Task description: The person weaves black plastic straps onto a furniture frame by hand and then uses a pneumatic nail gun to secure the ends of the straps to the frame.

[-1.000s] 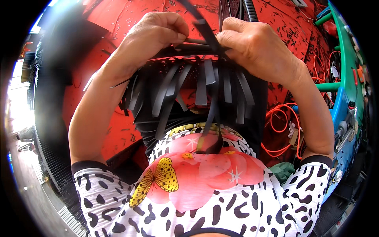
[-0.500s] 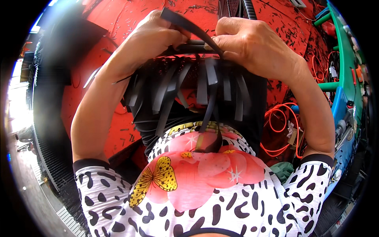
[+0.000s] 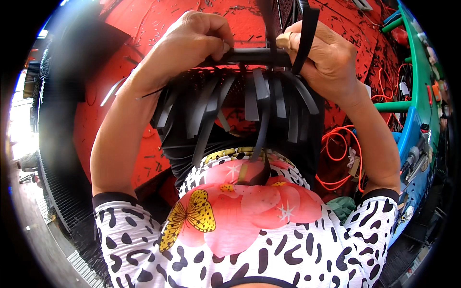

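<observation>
A dark woven piece [image 3: 192, 79] lies across my lap, with several flat black strip ends [image 3: 252, 101] hanging from its near side. Along its far edge runs a black bar [image 3: 254, 56]. My left hand [image 3: 197, 41] is closed at the bar's left end, thumb and fingers pinched against it. At the bar's right end, my right hand [image 3: 331, 60] grips a flat black strip [image 3: 306, 41] that stands up and bends beside the fingers. A ring or wrap shows on one right finger. The exact hold of the right fingertips is partly hidden by the strip.
Red sheeting [image 3: 225, 24] scattered with short dark scraps covers the floor. An orange hose [image 3: 357, 144] coils at right, near a green frame [image 3: 398, 106] and a blue surface with tools [image 3: 413, 158]. A dark ribbed stack [image 3: 53, 168] stands at left.
My right hand has moved right and turned, carrying the strip from a slant across the bar to upright at its right end. The left hand stays near the bar's left end.
</observation>
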`<action>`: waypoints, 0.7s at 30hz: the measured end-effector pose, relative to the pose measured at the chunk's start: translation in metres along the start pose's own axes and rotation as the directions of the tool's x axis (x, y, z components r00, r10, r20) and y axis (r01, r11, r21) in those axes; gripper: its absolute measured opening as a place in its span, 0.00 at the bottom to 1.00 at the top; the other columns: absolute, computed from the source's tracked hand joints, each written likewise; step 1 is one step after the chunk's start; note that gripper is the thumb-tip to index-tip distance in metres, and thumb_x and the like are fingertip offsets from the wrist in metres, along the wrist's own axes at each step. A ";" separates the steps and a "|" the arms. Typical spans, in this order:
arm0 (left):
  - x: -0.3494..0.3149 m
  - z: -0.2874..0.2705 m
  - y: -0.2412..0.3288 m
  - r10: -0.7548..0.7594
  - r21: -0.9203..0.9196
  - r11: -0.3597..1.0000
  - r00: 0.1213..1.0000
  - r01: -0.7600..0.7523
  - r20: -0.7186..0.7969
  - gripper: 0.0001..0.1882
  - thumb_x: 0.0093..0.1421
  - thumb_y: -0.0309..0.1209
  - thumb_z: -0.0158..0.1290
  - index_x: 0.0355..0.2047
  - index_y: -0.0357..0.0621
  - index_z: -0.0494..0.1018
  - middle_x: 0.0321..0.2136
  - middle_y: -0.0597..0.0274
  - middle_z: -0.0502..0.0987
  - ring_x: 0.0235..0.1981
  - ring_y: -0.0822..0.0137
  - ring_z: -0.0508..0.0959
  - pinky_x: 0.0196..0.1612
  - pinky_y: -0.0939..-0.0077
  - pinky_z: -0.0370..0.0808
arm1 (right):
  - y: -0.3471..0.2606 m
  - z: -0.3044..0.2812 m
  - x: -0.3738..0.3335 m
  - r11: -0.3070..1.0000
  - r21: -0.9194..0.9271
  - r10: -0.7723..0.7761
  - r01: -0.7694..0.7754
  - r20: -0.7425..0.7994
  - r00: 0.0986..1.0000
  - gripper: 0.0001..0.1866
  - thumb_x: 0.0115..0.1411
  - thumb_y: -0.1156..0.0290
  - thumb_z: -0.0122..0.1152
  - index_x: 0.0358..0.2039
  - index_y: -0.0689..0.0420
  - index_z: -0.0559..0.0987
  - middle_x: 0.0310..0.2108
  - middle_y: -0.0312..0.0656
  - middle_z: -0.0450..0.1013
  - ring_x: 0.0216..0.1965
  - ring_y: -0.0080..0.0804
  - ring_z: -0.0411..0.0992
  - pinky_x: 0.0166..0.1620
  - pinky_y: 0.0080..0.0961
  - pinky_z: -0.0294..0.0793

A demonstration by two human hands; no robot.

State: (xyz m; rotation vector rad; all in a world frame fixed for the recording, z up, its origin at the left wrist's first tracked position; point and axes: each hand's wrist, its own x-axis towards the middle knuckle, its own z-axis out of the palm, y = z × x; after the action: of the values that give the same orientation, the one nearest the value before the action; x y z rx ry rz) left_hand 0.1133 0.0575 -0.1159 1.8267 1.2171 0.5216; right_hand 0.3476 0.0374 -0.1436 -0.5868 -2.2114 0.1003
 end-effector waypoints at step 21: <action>-0.009 0.016 -0.002 0.117 -0.066 0.990 0.987 -0.125 -0.110 0.06 0.50 0.22 0.51 0.28 0.33 0.75 0.18 0.65 0.73 0.20 0.78 0.69 0.26 0.80 0.68 | 0.012 0.016 -0.006 0.993 -0.027 -0.112 0.114 0.066 0.991 0.09 0.43 0.81 0.57 0.29 0.62 0.77 0.29 0.42 0.73 0.33 0.39 0.71 0.38 0.29 0.73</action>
State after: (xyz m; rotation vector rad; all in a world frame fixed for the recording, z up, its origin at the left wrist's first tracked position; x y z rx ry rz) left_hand 0.1193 0.0429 -0.1252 1.8385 1.1470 0.7303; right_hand 0.3437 0.0475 -0.1617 -0.4794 -2.3078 0.0266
